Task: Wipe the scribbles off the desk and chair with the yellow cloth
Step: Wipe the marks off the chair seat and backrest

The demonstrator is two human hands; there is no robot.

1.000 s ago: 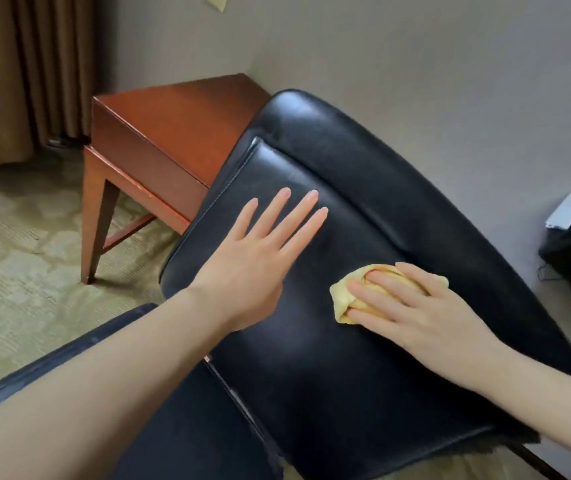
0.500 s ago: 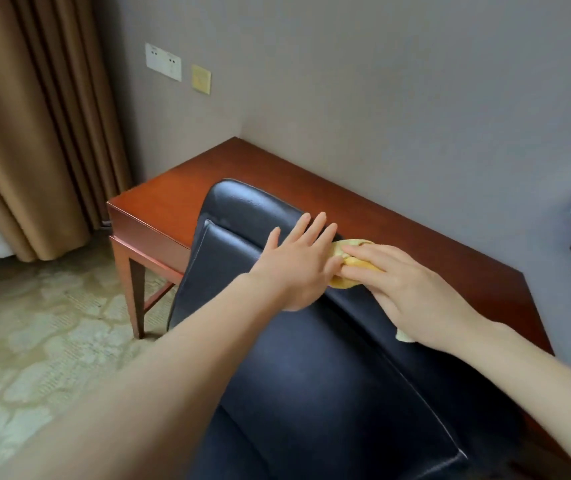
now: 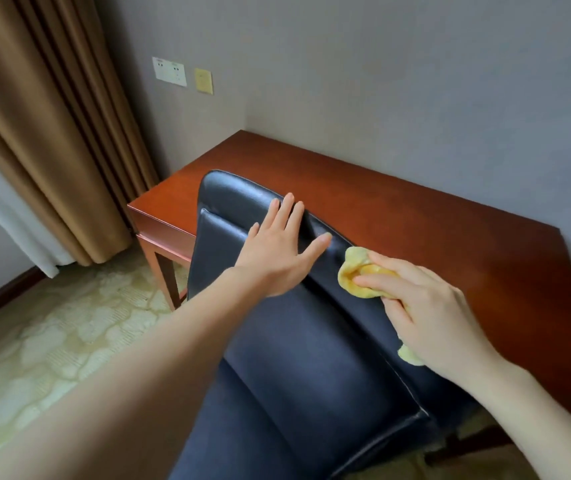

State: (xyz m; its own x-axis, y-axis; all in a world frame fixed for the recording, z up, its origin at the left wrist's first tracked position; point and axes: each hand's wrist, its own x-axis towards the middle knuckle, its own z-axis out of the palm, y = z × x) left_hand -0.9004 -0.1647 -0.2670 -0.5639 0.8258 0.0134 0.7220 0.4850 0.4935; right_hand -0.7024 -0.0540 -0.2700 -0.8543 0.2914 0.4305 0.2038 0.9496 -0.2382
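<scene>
Pressing on the top edge of the chair point(image 3: 294, 358) back, the right hand point(image 3: 429, 306) holds the cloth point(image 3: 356, 271) bunched under its palm. Its fingers are bent over the yellow cloth, the index finger lies on top of it, and the thumb is hidden. One crumpled end of the cloth comes out in front of the fingertips and touches the black leather. A smaller end shows below the heel of the hand, toward the right part of the chair back.

The left hand point(image 3: 277, 258) lies flat on the same chair back, just to the left of the cloth and apart from it. Its fingers are straight and a little spread, the fingertips reach the top edge, and it holds nothing. Scribbles on the dark, shiny leather I cannot make out.

Behind the chair stands the desk point(image 3: 415, 220). Its red-brown top runs from the left of the chair back to well past its right side, along the grey wall point(image 3: 415, 81), and the chair back covers part of its front edge. To the left of the chair hangs a brown curtain point(image 3: 52, 133). On the wall above the chair's left corner there is a white socket plate point(image 3: 169, 71), and just beside it a small yellow plate point(image 3: 203, 81). A pale patterned carpet point(image 3: 52, 341) lies on the floor left of the chair.
</scene>
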